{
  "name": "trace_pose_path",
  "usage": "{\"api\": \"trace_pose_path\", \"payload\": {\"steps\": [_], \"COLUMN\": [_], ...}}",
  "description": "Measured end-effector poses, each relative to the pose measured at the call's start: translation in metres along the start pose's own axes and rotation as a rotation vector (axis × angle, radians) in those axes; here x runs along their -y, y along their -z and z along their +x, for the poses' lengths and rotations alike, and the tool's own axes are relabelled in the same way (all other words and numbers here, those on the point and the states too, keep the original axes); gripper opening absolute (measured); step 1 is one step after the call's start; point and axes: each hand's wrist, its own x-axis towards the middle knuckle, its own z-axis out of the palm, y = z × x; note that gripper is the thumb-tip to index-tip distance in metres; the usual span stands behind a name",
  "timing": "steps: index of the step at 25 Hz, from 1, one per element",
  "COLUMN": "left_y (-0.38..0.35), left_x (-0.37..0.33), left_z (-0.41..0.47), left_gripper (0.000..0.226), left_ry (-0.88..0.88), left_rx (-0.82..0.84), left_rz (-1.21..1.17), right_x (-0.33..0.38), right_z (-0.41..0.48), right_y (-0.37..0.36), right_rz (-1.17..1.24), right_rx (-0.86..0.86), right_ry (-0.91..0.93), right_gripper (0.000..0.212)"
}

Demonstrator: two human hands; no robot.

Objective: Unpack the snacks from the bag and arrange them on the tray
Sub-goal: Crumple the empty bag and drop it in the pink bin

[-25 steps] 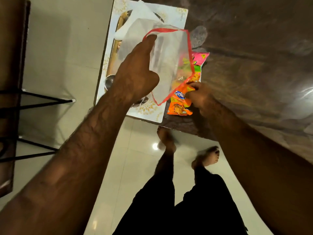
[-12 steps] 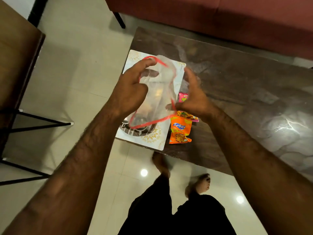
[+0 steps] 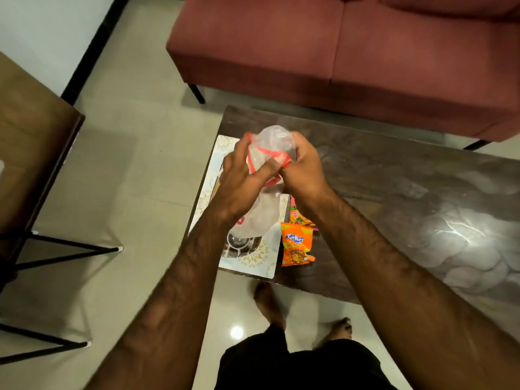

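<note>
Both hands hold a clear plastic bag [image 3: 272, 142] with a red rim above the table's left end. My left hand [image 3: 242, 182] grips its left side and my right hand [image 3: 302, 170] pinches its right side; the bag is bunched between them and looks empty. Under the bag lies a white tray [image 3: 261, 264] with gold leaf print, and something shiny and metal [image 3: 237, 243] rests on its near part. Right of the tray, on the table, lie an orange Kurkure packet [image 3: 297, 247] and a pink-edged snack packet [image 3: 301, 218] partly under my right wrist.
The dark glossy table [image 3: 394, 198] stretches to the right. A red sofa [image 3: 351, 52] stands behind it. A wooden table on black metal legs [image 3: 31, 153] is at the left. My bare feet [image 3: 267, 302] stand on the pale tiled floor below the table's near edge.
My right hand left the orange packet and took hold of the bag. Both hands have gathered the bag, which was spread wide, into a bunch. The view has tilted up toward the sofa.
</note>
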Motion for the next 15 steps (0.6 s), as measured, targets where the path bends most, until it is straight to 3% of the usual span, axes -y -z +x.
{"api": "trace_pose_path", "payload": {"steps": [3, 8, 10, 12, 15], "left_y": [-0.009, -0.021, -0.034, -0.06, -0.106], "left_x": [-0.005, -0.029, -0.037, -0.047, -0.051], "left_z": [-0.009, -0.007, -0.009, -0.026, -0.04], "left_gripper": [0.056, 0.05, 0.043, 0.039, 0.027], "left_ry": [0.13, 0.256, 0.333, 0.394, 0.303], "left_rx": [0.212, -0.07, 0.043, 0.163, 0.209], "left_rz": [-0.59, -0.753, -1.042, -1.16, -1.136], "right_x": [0.015, 0.026, 0.025, 0.022, 0.019], "right_z": [-0.007, -0.035, -0.046, -0.059, -0.072], "right_y": [0.006, 0.035, 0.049, 0.056, 0.07], "right_rz": [0.054, -0.508, -0.409, -0.256, -0.26], "right_rx": [-0.055, -0.033, -0.005, 0.042, -0.19], "right_ry": [-0.054, 0.151, 0.108, 0.083, 0.128], "right_gripper": [0.034, 0.051, 0.045, 0.045, 0.037]}}
